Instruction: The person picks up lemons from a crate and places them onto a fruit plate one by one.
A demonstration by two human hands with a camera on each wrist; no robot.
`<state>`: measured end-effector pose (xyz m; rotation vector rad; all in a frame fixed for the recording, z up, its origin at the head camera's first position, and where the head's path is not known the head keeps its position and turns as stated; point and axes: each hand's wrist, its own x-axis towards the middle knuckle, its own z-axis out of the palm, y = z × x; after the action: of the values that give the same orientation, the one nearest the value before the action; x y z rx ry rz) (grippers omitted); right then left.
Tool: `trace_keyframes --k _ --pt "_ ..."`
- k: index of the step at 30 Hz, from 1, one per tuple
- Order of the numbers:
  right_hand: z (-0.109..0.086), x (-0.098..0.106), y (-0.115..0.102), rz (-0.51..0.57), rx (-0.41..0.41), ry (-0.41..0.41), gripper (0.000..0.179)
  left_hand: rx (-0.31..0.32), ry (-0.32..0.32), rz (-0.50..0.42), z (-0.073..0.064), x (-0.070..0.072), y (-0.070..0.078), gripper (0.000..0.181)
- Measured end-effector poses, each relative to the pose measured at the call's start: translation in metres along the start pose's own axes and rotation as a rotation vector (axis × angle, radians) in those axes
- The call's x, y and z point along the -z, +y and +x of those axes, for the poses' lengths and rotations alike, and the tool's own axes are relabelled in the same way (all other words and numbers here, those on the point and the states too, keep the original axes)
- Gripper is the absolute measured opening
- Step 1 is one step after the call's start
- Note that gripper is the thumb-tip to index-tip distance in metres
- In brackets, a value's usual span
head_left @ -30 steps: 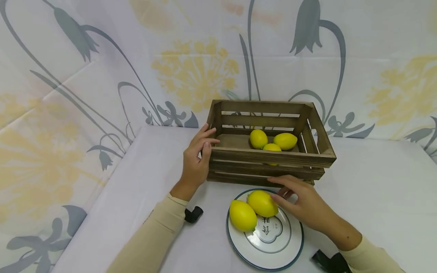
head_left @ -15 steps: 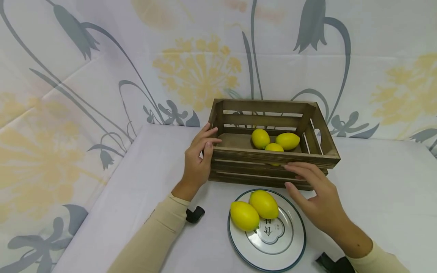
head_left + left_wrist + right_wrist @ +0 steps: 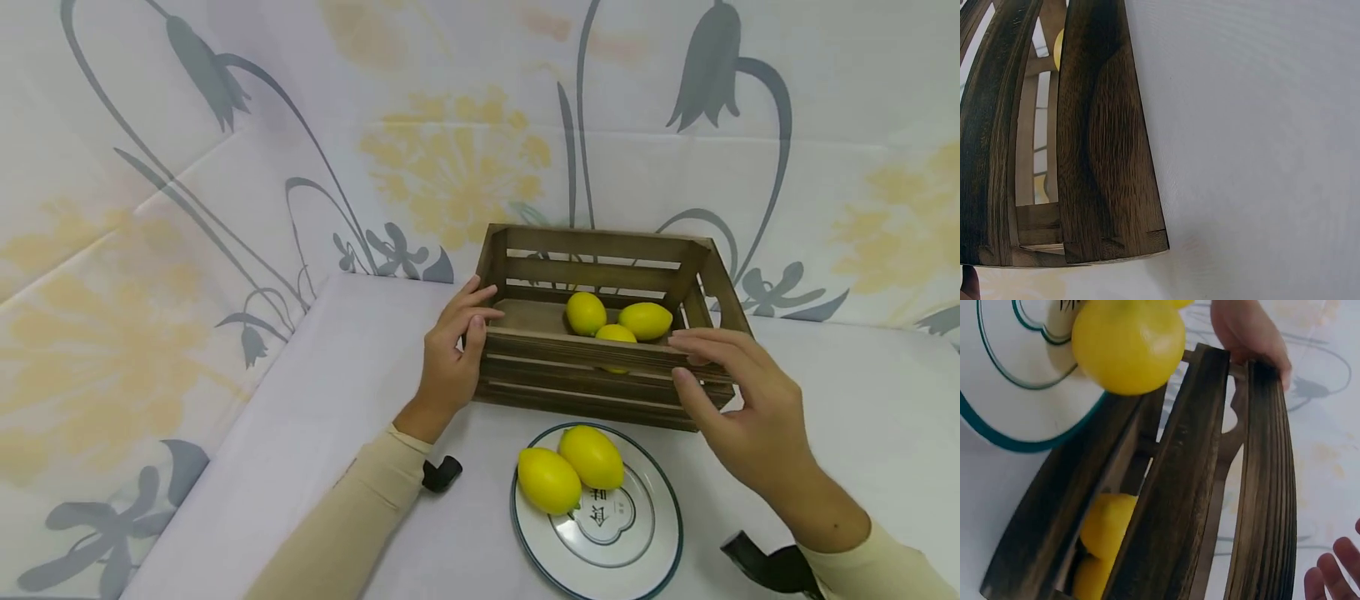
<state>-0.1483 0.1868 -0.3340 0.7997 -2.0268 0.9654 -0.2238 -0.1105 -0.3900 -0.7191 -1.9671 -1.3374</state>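
A brown slatted wooden crate (image 3: 570, 354) stands against the patterned backdrop with three lemons inside, one of them a lemon (image 3: 646, 321) at the right. My left hand (image 3: 452, 354) holds the crate's left end, fingers over the rim and thumb at the front corner. My right hand (image 3: 757, 408) is raised at the front right corner, fingers extended and holding nothing; contact with the rim cannot be told. In front, two lemons, a left lemon (image 3: 549, 481) and a right lemon (image 3: 592, 457), lie side by side on a blue-rimmed white plate (image 3: 645, 550).
The white tabletop (image 3: 360, 358) extends to both sides of the crate. A flower-patterned cloth (image 3: 465, 167) hangs behind it. Black wrist-camera mounts show at the left cuff and the right cuff.
My right hand has moved from beside the plate's lemons up and right to the crate's front right corner. The left hand stays on the crate. The view has shifted slightly.
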Motion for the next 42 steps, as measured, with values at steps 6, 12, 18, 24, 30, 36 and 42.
trace_keyframes --k 6,12,18,24,30,36,42 --pt "0.025 0.001 0.009 -0.04 0.05 -0.04 0.055 -0.005 -0.006 -0.006 0.001 -0.001 -0.001 0.028" --pt "0.046 -0.001 0.019 -0.086 0.053 -0.164 0.029 0.008 -0.006 0.007 0.001 0.0 -0.001 0.031" --pt "0.058 -0.002 0.028 -0.21 0.032 -0.305 0.041 0.012 -0.007 0.006 -0.003 -0.003 -0.002 0.034" --pt "0.067 -0.006 0.036 -0.256 -0.025 -0.437 0.038 0.017 -0.004 0.001 -0.006 -0.004 0.0 0.032" --pt "0.081 -0.01 0.041 -0.261 -0.046 -0.508 0.036 0.008 -0.012 -0.004 -0.004 -0.003 -0.001 0.034" --pt "0.092 -0.017 0.045 -0.268 -0.092 -0.556 0.033 0.006 -0.008 0.01 -0.003 -0.001 -0.002 0.036" --pt "0.098 -0.021 0.05 -0.277 -0.135 -0.56 0.029 0.003 -0.009 0.007 -0.001 0.0 0.0 0.037"
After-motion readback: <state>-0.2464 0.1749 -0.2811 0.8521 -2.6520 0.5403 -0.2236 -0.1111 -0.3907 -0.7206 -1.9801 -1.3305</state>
